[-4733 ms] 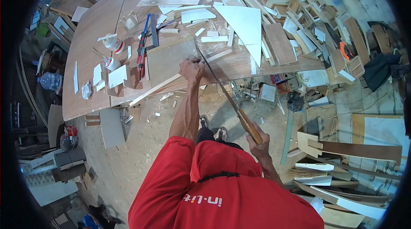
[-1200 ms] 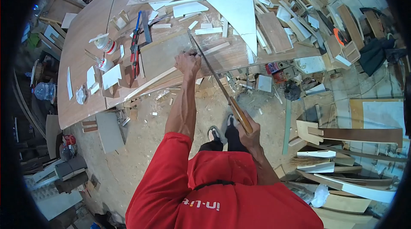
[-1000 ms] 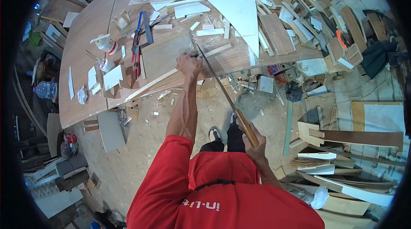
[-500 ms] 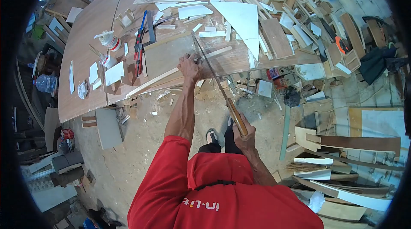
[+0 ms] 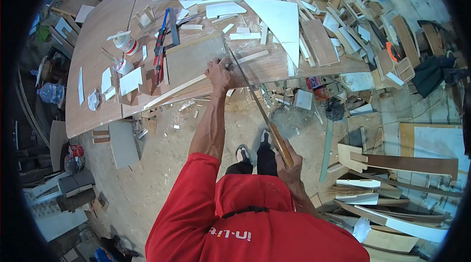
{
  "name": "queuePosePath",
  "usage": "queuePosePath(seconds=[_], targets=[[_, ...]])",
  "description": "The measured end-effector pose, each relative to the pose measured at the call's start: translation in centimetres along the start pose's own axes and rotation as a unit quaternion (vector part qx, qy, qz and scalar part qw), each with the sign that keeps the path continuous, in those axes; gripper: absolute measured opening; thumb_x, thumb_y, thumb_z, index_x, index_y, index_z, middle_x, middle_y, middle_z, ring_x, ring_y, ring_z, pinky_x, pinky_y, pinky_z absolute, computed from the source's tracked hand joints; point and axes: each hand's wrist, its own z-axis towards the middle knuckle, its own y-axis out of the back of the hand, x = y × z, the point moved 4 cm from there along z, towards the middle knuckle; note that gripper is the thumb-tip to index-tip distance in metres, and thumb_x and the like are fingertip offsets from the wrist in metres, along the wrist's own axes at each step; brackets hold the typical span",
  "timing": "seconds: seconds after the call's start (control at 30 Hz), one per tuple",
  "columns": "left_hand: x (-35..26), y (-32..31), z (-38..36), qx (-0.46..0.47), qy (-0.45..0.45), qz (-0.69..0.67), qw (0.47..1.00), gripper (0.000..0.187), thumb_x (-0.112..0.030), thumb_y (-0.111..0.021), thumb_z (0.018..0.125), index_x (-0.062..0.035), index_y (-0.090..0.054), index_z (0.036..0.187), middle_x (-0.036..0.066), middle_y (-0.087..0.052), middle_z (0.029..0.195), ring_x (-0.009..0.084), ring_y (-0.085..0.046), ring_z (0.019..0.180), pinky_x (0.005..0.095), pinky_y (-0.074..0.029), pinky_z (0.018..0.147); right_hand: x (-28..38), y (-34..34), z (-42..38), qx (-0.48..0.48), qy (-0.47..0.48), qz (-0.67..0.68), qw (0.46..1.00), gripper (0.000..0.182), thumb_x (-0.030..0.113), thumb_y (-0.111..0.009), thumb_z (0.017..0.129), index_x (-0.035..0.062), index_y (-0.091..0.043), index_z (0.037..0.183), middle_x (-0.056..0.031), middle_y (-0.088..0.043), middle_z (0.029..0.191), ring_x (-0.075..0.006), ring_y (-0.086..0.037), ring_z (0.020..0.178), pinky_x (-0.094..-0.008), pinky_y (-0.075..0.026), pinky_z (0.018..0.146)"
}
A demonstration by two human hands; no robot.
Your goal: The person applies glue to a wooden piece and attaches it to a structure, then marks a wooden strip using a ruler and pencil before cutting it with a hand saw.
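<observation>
My right hand (image 5: pixel 289 164) is wrapped round the wooden handle of a handsaw (image 5: pixel 255 99). The long narrow blade slants up and left, crossing a pale wood strip (image 5: pixel 179 89) near the table's front edge. Close beside the blade, my left hand (image 5: pixel 219 73) presses down on the strip with bent fingers, its fingertips partly hidden. Under and behind the strip lies a flat greyish board (image 5: pixel 194 58). The strip runs from the front left edge up to the right, past the blade.
On the wooden table (image 5: pixel 100 36) stand a white tub (image 5: pixel 126 44) and a smaller cup (image 5: pixel 122 66). A red and black bar tool (image 5: pixel 159 51) lies left of the board, and a white triangular panel (image 5: pixel 279 22) to the right. Offcuts (image 5: pixel 240 100) litter the floor.
My right hand has drawn the saw back toward my body and slightly right. My left hand stays on the strip. The view has shifted slightly.
</observation>
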Motion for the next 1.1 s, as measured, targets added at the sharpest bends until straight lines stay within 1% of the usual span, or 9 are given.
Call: queuePosePath(seconds=[0.07, 0.17, 0.33, 0.4, 0.5, 0.63, 0.7, 0.9, 1.1], targets=[[0.1, -0.1, 0.1, 0.002, -0.007, 0.002, 1.0, 0.036, -0.021, -0.072, 0.066, -0.0201, -0.067, 0.102, 0.008, -0.053, 0.106, 0.0299, -0.046, 0.106, 0.0468, -0.034, 0.088, -0.5, -0.5, 1.2, 0.028, -0.072, -0.019, 0.997, 0.05, 0.001, -0.055, 0.08, 0.0003, -0.05, 0.13, -0.0168, -0.063, 0.072, -0.0194, -0.06, 0.054, -0.0319, -0.047, 0.051], [0.0, 0.0, 0.1, -0.022, -0.017, -0.019, 0.999, 0.03, -0.021, -0.068, 0.07, -0.0214, -0.066, 0.1, 0.008, -0.054, 0.106, 0.0312, -0.046, 0.104, 0.049, -0.034, 0.086, -0.5, 0.1, 0.8, 0.011, -0.047, -0.008, 0.999, 0.048, 0.002, -0.056, 0.081, -0.0002, -0.051, 0.129, -0.0162, -0.061, 0.069, -0.0198, -0.06, 0.053, -0.0314, -0.047, 0.051], [-0.2, 0.3, 0.1, 0.008, -0.002, -0.009, 1.0, 0.035, -0.021, -0.068, 0.067, -0.0205, -0.067, 0.102, 0.008, -0.055, 0.109, 0.0303, -0.046, 0.106, 0.0475, -0.033, 0.086, 1.1, 1.7, -0.9, 0.024, -0.038, -0.012, 0.999, 0.047, 0.001, -0.055, 0.081, -0.0015, -0.052, 0.128, -0.0171, -0.06, 0.068, -0.0196, -0.06, 0.052, -0.0303, -0.047, 0.05], [-0.3, 0.3, 0.1, 0.014, 0.003, -0.009, 1.0, 0.035, -0.021, -0.068, 0.067, -0.0205, -0.067, 0.103, 0.008, -0.055, 0.109, 0.0302, -0.046, 0.106, 0.0476, -0.033, 0.086, 1.2, 1.4, -0.5, 0.037, -0.077, -0.016, 0.996, 0.046, 0.0, -0.056, 0.081, -0.005, -0.052, 0.126, -0.0168, -0.068, 0.086, -0.0139, -0.062, 0.064, -0.0268, -0.049, 0.057], [-0.3, 0.2, 0.1, 0.008, -0.004, -0.006, 1.0, 0.036, -0.019, -0.068, 0.067, -0.0208, -0.067, 0.102, 0.008, -0.055, 0.11, 0.0302, -0.046, 0.107, 0.0476, -0.033, 0.087, 0.4, 0.2, 0.6, 0.072, -0.143, -0.047, 0.986, 0.047, 0.0, -0.056, 0.08, -0.0049, -0.051, 0.127, -0.0179, -0.068, 0.089, -0.0154, -0.064, 0.065, -0.0275, -0.05, 0.058], [-0.3, 0.2, 0.2, -0.004, -0.004, -0.01, 1.0, 0.036, -0.018, -0.069, 0.065, -0.0214, -0.068, 0.101, 0.007, -0.055, 0.108, 0.0298, -0.046, 0.106, 0.0466, -0.034, 0.086, 0.7, 0.9, -0.9, 0.036, -0.075, -0.031, 0.996, 0.047, 0.001, -0.056, 0.08, -0.0058, -0.051, 0.127, -0.0186, -0.068, 0.085, -0.0163, -0.064, 0.064, -0.0288, -0.05, 0.056], [-0.3, 0.2, 0.2, -0.003, -0.005, -0.006, 1.0, 0.036, -0.018, -0.069, 0.065, -0.0215, -0.068, 0.101, 0.007, -0.055, 0.107, 0.0298, -0.046, 0.106, 0.0462, -0.034, 0.086, 1.3, 1.3, -1.3, 0.009, -0.015, -0.026, 1.0, 0.049, 0.002, -0.055, 0.081, 0.0001, -0.05, 0.13, -0.0209, -0.064, 0.08, -0.0199, -0.062, 0.058, -0.0312, -0.049, 0.054], [-0.3, 0.2, 0.3, -0.005, -0.006, -0.023, 1.0, 0.039, -0.018, -0.069, 0.061, -0.0208, -0.068, 0.1, 0.007, -0.055, 0.106, 0.0299, -0.046, 0.105, 0.0462, -0.033, 0.086, 0.8, -0.1, 0.6, 0.029, -0.093, -0.022, 0.995, 0.05, 0.002, -0.055, 0.082, 0.0013, -0.05, 0.131, -0.0203, -0.067, 0.086, -0.0181, -0.063, 0.062, -0.0299, -0.05, 0.057], [-0.4, 0.2, 0.0, -0.003, -0.004, -0.03, 1.0, 0.037, -0.016, -0.068, 0.063, -0.0205, -0.068, 0.099, 0.007, -0.054, 0.107, 0.0295, -0.045, 0.106, 0.0462, -0.033, 0.086, 2.5, 0.9, 0.1, 0.037, -0.065, -0.017, 0.997, 0.047, 0.0, -0.055, 0.08, -0.0021, -0.051, 0.127, -0.0198, -0.066, 0.087, -0.0164, -0.064, 0.063, -0.0287, -0.049, 0.057]])
